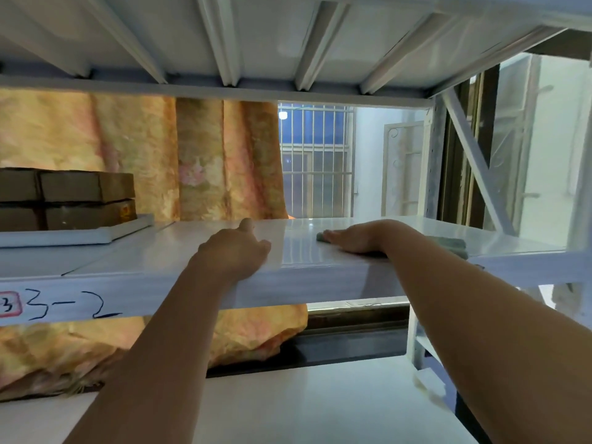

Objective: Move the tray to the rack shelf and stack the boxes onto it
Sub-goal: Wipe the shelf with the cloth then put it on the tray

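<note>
My left hand (235, 248) curls loosely on the white metal rack shelf (205, 248), holding nothing; my right hand (355, 238) presses a grey-green cloth (448, 243) flat, wiping space right of the white flat tray (77, 237) of stacked brown cardboard boxes (86, 187)

At nine o'clock the picture's edge cuts off the boxes (73, 200) and their tray (96, 233). The right hand (352, 240) hides most of a grey-green cloth (451, 243); both forearms leave at six o'clock.
</note>
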Tool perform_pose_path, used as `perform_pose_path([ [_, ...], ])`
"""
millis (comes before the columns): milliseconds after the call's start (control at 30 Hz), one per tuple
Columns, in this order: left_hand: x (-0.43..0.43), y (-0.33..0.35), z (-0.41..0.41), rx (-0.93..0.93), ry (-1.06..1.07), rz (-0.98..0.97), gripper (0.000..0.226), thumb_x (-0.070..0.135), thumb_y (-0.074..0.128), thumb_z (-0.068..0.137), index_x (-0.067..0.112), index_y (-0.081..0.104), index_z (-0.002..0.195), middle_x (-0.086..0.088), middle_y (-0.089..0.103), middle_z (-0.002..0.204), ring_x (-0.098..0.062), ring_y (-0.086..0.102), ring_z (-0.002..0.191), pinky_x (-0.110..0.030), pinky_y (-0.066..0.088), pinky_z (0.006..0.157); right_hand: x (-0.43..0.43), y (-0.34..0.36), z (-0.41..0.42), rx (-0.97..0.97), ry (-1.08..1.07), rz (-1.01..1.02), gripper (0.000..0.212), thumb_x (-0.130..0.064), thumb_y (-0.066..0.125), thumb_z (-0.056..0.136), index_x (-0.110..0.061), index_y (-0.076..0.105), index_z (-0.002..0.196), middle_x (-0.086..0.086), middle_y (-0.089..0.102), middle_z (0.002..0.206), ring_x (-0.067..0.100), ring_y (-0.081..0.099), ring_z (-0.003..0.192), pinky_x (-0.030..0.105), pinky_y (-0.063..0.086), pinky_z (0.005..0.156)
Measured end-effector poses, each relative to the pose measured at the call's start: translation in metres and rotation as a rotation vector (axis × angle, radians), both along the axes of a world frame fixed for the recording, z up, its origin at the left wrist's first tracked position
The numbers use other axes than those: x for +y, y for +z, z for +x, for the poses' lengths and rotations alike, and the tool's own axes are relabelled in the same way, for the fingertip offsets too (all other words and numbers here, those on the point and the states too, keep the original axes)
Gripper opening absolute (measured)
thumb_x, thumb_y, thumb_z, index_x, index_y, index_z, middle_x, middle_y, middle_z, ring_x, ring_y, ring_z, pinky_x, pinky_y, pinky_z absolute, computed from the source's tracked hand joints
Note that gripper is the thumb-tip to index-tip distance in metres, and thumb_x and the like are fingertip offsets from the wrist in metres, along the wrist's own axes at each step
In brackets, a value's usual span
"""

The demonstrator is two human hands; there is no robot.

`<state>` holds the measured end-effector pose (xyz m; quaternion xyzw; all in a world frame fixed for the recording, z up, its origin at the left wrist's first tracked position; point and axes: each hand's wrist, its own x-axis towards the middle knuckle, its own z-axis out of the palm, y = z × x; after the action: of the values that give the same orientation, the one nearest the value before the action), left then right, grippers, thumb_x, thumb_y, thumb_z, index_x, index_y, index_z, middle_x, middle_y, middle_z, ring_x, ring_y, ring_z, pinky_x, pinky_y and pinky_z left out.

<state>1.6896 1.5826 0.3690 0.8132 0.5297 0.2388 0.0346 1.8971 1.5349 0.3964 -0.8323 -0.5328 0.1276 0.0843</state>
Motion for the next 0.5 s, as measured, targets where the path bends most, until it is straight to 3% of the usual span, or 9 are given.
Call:
perform_pose_path([
  [167, 0.0, -0.004, 0.0, -0.196, -0.015, 0.154, 0.055, 0.049, 0.034, 0.097, 0.015, 0.036, 0.141, -0.018, 0.053, 0.134, -0.036, 0.049, 0.122, -0.043, 0.04, 0.101, 0.01, -0.002, -0.072, -0.102, 0.323, 0.041, 0.066, -0.062, 0.013, 0.094, -0.029, 0.029, 0.149, 0.001, 0.025, 0.158, 0.023, 0.025, 0.144, 0.041, 0.017, 0.115],
  [267, -0.004, -0.007, -0.004, -0.362, -0.057, 0.28, 0.041, 0.037, 0.039, 0.098, 0.014, 0.05, 0.13, -0.013, 0.058, 0.129, -0.031, 0.052, 0.118, -0.038, 0.041, 0.092, 0.018, -0.005, -0.1, -0.057, 0.435, 0.071, 0.054, -0.044, 0.017, 0.102, -0.018, 0.039, 0.144, 0.006, 0.041, 0.149, 0.022, 0.038, 0.135, 0.034, 0.025, 0.11],
  [333, -0.007, -0.006, -0.007, -0.416, -0.076, 0.3, 0.034, 0.029, 0.037, 0.098, 0.014, 0.054, 0.125, -0.01, 0.059, 0.126, -0.027, 0.052, 0.115, -0.034, 0.04, 0.087, 0.017, -0.003, -0.114, 0.014, 0.454, 0.111, 0.032, -0.028, 0.034, 0.102, -0.012, 0.06, 0.109, 0.005, 0.062, 0.114, 0.014, 0.054, 0.1, 0.018, 0.039, 0.089],
  [367, -0.009, -0.005, -0.008, -0.442, -0.077, 0.302, 0.033, 0.024, 0.035, 0.099, 0.014, 0.056, 0.122, -0.011, 0.06, 0.125, -0.027, 0.053, 0.113, -0.032, 0.039, 0.085, 0.019, -0.001, -0.119, 0.054, 0.475, 0.123, 0.024, -0.019, 0.04, 0.1, -0.015, 0.058, 0.084, 0.001, 0.06, 0.09, 0.008, 0.051, 0.08, 0.014, 0.04, 0.074],
  [400, -0.012, -0.003, -0.011, -0.48, -0.074, 0.301, 0.033, 0.02, 0.034, 0.099, 0.012, 0.058, 0.119, -0.011, 0.062, 0.12, -0.027, 0.054, 0.108, -0.031, 0.038, 0.083, 0.019, 0.001, -0.126, 0.105, 0.48, 0.127, 0.03, -0.012, 0.044, 0.099, -0.018, 0.05, 0.07, -0.003, 0.053, 0.076, 0.005, 0.045, 0.069, 0.013, 0.038, 0.064],
  [500, -0.019, -0.001, -0.017, -0.58, -0.076, 0.318, 0.027, 0.023, 0.041, 0.098, 0.008, 0.063, 0.104, -0.006, 0.062, 0.094, -0.019, 0.05, 0.087, -0.027, 0.033, 0.075, 0.016, 0.005, -0.137, 0.177, 0.462, 0.098, 0.034, -0.003, 0.041, 0.099, -0.016, 0.043, 0.068, -0.006, 0.039, 0.068, 0.001, 0.034, 0.061, 0.007, 0.039, 0.051],
])
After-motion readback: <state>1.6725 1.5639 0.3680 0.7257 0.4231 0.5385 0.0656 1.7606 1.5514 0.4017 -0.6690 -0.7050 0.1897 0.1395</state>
